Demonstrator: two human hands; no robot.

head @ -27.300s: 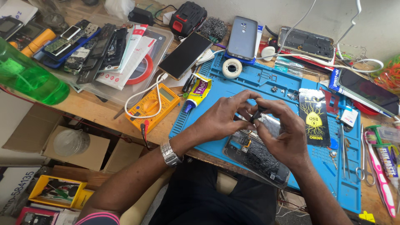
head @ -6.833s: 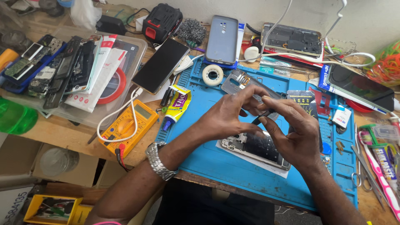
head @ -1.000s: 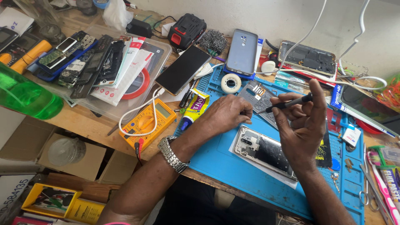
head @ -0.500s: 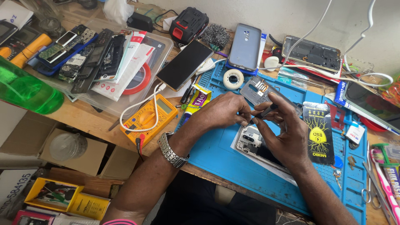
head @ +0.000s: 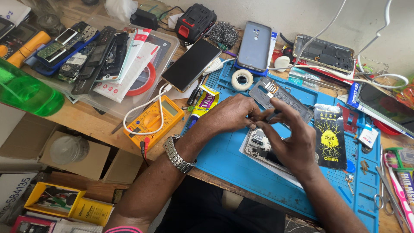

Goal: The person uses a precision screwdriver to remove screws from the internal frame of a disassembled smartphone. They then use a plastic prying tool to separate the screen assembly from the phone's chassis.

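Both my hands meet over an opened phone (head: 258, 147) that lies back-up on a blue work mat (head: 224, 159). My left hand (head: 230, 114), with a metal watch on the wrist, has its fingertips curled down onto the phone's top edge. My right hand (head: 295, 142) pinches a thin dark tool (head: 272, 114) between thumb and fingers, its tip close to the left fingertips. The hands hide the spot where the tool touches. A grey phone frame part (head: 282, 94) lies just behind the hands.
On the mat are a tape roll (head: 241, 79), a glue tube (head: 206, 101) and a black flat battery pack (head: 330, 137). A yellow multimeter (head: 153, 121) sits at its left. A tray of old phones (head: 86, 56), a green bottle (head: 26, 91) and scissors (head: 380, 200) surround it.
One second ago my right hand held the tool raised above the grey frame part. It has come down to meet my left fingertips over the opened phone.
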